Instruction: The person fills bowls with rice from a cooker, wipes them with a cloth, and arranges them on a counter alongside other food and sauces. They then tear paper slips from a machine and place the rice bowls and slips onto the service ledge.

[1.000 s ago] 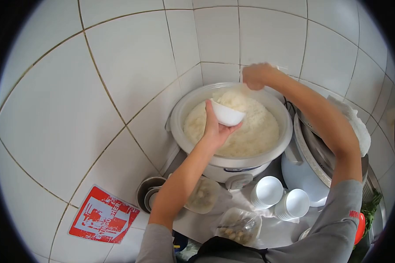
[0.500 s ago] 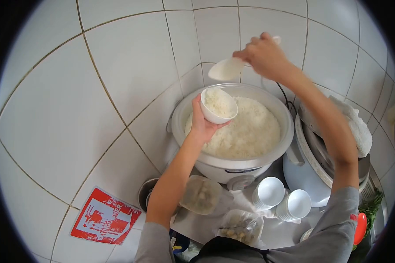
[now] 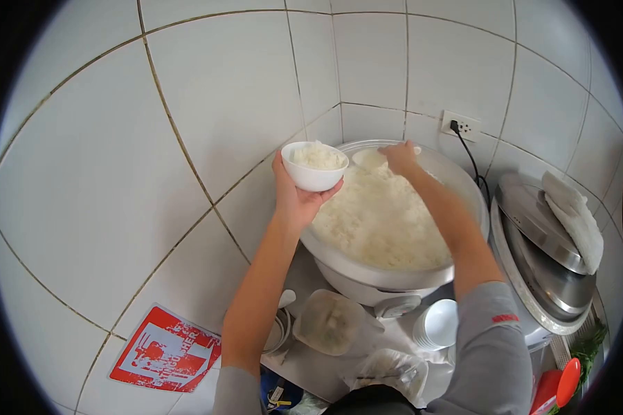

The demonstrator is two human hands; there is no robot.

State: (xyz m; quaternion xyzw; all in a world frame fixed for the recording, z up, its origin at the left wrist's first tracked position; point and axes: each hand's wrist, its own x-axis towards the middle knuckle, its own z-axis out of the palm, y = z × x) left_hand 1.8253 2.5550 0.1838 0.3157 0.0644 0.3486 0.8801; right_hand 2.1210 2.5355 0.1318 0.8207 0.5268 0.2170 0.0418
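My left hand [image 3: 299, 202] cups a small white bowl [image 3: 314, 180] from below, raised over the left edge of a large rice cooker [image 3: 339, 263]. White rice [image 3: 318, 156] is heaped in the bowl, above its rim. My right hand [image 3: 400, 159] grips the handle of a white rice paddle [image 3: 369, 160] and reaches to the far side of the cooker. The paddle's blade lies at the surface of the cooked rice [image 3: 387, 221] there, close to the back rim. Rice covers the wide opening of the cooker.
Stacked white bowls [image 3: 439, 325] stand before the cooker, partly behind my right arm. A plastic container [image 3: 329, 324] and a clear plastic bag [image 3: 394, 366] lie nearer me. On the right is another large pot with a metal lid [image 3: 543, 221] and a cloth [image 3: 576, 221]. Tiled walls close in behind.
My right hand has lowered the rice paddle from above the cooker to the rice at its far side. The bowl in my left hand now sits more level, and the view has shifted.
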